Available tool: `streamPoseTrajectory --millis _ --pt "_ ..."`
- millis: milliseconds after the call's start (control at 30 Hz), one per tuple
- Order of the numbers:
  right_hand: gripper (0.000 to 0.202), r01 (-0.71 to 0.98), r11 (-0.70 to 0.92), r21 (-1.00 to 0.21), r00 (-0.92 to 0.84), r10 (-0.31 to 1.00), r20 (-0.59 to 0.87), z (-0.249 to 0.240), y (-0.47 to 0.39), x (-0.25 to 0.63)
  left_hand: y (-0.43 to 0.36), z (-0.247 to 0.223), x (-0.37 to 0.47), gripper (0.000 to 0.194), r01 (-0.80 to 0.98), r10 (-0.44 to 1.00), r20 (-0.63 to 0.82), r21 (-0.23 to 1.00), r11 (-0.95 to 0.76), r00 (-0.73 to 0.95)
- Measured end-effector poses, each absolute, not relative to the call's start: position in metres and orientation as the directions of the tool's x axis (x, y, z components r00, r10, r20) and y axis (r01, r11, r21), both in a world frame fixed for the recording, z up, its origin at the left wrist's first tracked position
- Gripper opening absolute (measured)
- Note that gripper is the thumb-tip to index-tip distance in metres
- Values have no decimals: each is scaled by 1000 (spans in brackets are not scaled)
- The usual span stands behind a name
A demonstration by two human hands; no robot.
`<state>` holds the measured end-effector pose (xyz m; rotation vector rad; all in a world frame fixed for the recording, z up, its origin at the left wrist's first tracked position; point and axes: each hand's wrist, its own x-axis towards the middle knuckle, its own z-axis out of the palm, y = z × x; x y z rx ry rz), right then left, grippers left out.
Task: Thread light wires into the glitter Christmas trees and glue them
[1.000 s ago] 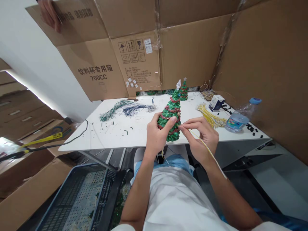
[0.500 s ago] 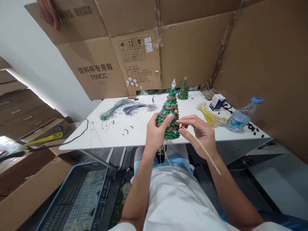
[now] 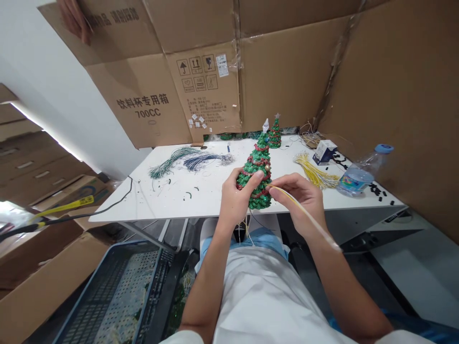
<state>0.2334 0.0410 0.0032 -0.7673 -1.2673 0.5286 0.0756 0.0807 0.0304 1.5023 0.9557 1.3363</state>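
Observation:
A small green Christmas tree figure [image 3: 258, 165] with red garlands and a whitish top is gripped around its left side by my left hand [image 3: 234, 193]. It stands upright at the table's front edge. My right hand [image 3: 299, 198] pinches a yellow and white wire [image 3: 303, 210] close to the tree's right side; the wire's free length trails back over my wrist. Whether the wire's tip is inside the tree is hidden by my fingers. Thin pale wires [image 3: 245, 229] dangle below the tree's base.
A second tree figure [image 3: 275, 134] stands behind. On the white table [image 3: 211, 191] lie green wires [image 3: 172, 162], blue wires [image 3: 204, 161], yellow wires [image 3: 315, 172], a small box [image 3: 324, 152] and a water bottle [image 3: 358, 177]. Cardboard [image 3: 287, 76] walls the back. Another person's hand [image 3: 75, 21] shows top left.
The tree has shifted slightly to the right with my left hand. My right fingers have closed tighter on the wire beside the tree, and its loose end has swung to the right.

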Motion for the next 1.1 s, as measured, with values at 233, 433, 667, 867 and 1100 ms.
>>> streamPoseTrajectory --millis 233,433,667,867,1100 --pt "4 245 712 -658 266 604 751 4 43 232 78 31 78 41 -20 940 303 952 -304 154" --pt "2 197 662 -723 255 678 689 2 41 230 80 28 77 41 -6 940 305 951 -308 150" --pt "7 190 724 -663 348 582 735 2 41 231 79 31 77 44 -40 949 269 963 -266 165" --pt "4 272 701 -660 298 590 750 -9 56 230 79 30 79 48 -22 956 252 968 -252 151" --pt "24 140 540 -830 442 716 540 -23 63 216 74 36 65 75 171 938 253 940 -296 236"
